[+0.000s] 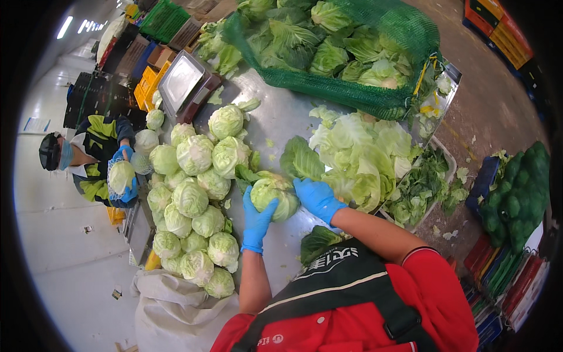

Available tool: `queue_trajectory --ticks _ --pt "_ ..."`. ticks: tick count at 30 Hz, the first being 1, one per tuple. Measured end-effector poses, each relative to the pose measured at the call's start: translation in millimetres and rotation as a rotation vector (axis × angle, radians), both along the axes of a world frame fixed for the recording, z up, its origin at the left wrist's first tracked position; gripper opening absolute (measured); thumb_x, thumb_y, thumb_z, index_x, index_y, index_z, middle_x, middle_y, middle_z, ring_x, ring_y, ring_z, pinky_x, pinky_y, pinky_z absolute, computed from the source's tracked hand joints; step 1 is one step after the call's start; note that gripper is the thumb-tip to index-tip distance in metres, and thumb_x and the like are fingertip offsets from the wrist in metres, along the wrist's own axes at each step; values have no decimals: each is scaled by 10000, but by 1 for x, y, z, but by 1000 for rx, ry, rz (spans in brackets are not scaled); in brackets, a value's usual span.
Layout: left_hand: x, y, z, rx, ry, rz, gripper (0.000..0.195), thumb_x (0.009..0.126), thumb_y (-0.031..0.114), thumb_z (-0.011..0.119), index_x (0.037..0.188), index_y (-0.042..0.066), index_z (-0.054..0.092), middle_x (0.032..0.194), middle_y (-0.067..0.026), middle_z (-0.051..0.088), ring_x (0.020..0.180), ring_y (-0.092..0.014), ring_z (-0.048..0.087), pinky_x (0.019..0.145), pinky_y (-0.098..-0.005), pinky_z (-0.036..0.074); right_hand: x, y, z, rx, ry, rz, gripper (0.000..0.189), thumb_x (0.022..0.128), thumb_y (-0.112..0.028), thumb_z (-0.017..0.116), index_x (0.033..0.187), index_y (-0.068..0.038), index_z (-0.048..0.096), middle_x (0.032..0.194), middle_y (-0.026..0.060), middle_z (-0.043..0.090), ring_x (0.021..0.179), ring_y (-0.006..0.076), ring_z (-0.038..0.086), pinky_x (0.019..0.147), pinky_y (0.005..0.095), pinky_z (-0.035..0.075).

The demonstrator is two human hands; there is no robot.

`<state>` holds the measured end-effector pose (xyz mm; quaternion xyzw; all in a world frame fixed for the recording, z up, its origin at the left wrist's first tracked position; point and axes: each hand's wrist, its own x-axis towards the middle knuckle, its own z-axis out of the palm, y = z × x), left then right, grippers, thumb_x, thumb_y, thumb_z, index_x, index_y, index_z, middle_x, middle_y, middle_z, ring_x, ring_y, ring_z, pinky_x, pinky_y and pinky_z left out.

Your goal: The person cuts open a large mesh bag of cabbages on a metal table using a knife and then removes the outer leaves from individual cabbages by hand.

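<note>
My left hand, in a blue glove, cups the near left side of a pale green cabbage head over the metal table. A loose darker leaf stands out from the head's left edge. My right hand, also gloved, is curled at the cabbage's right side. What its fingers hold, if anything, is hidden. Just beyond the right hand is a large dark green cabbage leaf. A heap of pale loose leaves lies to the right. Several trimmed cabbages are piled to the left.
A green mesh sack of leafy cabbages lies at the table's far side. A scale stands far left. Below the right table edge is a leaf-filled bin. Across the table, a co-worker holds a cabbage in white netting.
</note>
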<state>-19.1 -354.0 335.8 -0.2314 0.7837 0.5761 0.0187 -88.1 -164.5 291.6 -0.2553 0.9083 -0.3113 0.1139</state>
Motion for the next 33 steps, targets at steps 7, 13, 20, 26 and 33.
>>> queue_trajectory --ticks 7,13,20,26,33 --pt "-7 -6 -5 -70 9 -51 959 735 251 813 1438 -60 239 1393 -213 382 1258 -290 442 1048 -377 396 -8 18 6 3 -147 36 179 863 -124 491 1029 -59 509 769 208 659 685 408 659 564 509 511" --pt "5 8 6 122 30 8 1016 694 269 839 1447 -47 233 1416 -219 354 1292 -302 407 1072 -391 365 -24 -7 -27 -3 -20 13 143 870 -136 493 980 -47 514 732 201 655 653 400 657 565 511 513" --pt "61 6 -1 -64 219 -195 1072 668 176 847 1492 41 176 1488 -144 280 1350 -285 335 1118 -405 309 -69 17 -1 -14 -312 -149 293 890 -133 514 1141 18 504 957 283 652 873 418 654 758 484 520" --pt "61 12 19 386 99 -46 1034 699 58 777 1520 124 151 1486 -101 307 1338 -257 361 1090 -389 356 14 2 -14 -670 -379 48 461 957 -365 524 1253 -14 565 1158 249 614 1037 379 609 896 401 481" --pt "56 48 7 420 179 162 970 755 99 761 1516 111 160 1482 -118 307 1302 -251 405 1047 -374 405 17 37 18 -622 -268 48 434 965 -370 503 1217 -28 595 1074 212 643 1013 380 605 870 405 482"
